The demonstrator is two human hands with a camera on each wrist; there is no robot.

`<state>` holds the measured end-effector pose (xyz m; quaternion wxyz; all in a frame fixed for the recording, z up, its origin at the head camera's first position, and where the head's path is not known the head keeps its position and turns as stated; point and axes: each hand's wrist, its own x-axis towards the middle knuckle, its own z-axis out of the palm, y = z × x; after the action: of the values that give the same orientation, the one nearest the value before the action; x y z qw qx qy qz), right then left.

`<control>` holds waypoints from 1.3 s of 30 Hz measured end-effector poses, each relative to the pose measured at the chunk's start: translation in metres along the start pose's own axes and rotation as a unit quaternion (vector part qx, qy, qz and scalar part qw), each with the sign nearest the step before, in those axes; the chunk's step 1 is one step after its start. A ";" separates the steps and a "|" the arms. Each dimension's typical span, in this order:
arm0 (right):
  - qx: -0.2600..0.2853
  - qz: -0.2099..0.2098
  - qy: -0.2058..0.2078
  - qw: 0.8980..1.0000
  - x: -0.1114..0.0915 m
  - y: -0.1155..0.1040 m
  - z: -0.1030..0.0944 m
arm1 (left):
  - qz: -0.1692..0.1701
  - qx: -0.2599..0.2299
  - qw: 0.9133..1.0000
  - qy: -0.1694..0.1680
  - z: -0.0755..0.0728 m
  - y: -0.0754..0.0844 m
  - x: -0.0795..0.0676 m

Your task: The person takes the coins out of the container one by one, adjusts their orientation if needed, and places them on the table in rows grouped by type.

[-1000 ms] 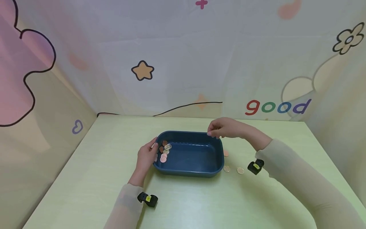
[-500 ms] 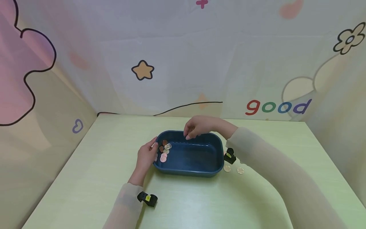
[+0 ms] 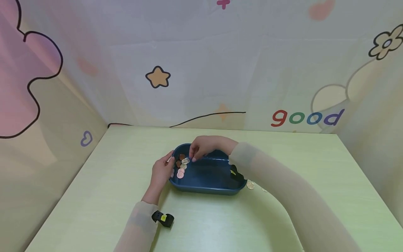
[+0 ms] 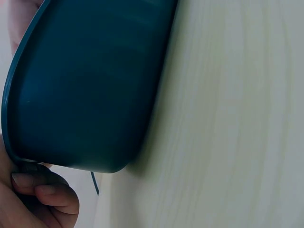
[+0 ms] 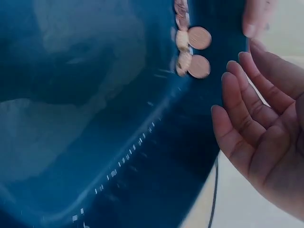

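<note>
A dark blue, deep tray (image 3: 204, 190) with rounded corners stands on the table. My left hand (image 3: 162, 171) grips its left wall, thumb at the rim; curled fingers (image 4: 57, 197) show beneath the rim in the left wrist view. Several copper and silvery coins (image 3: 181, 173) lie inside along the left end, some overlapping. Over the back left of the tray is my right hand (image 3: 203, 146), thumb and forefinger brought together close to the coins. In the right wrist view its other fingers (image 5: 237, 107) are loosely bent; I cannot tell whether a coin is between the fingertips.
Right of the tray, a silvery coin (image 3: 250, 185) lies on the table (image 3: 94, 196), and another coin (image 3: 264, 190) is partly covered by the right sleeve (image 3: 277, 175). A printed cloth (image 3: 201, 80) hangs behind the table.
My right hand has moved left from the tray's back right corner to above the coins at its left end. The left hand and tray have stayed put.
</note>
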<state>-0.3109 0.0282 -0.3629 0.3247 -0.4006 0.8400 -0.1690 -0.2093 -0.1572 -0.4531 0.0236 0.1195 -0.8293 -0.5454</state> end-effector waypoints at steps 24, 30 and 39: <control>-0.011 -0.056 0.004 0.998 0.053 0.000 0.047 | 0.016 0.039 0.999 -0.001 -0.002 0.000 0.001; -0.012 -0.043 0.015 0.999 0.057 0.000 0.052 | 0.019 0.041 0.999 -0.002 -0.003 0.000 0.001; -0.014 -0.040 0.019 0.999 0.062 -0.002 0.059 | 0.015 0.031 0.999 0.009 -0.003 0.000 0.001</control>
<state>-0.2983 -0.0228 -0.4303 0.2961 -0.4350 0.8316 -0.1774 -0.2098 -0.1599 -0.4520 0.0353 0.1120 -0.8476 -0.5175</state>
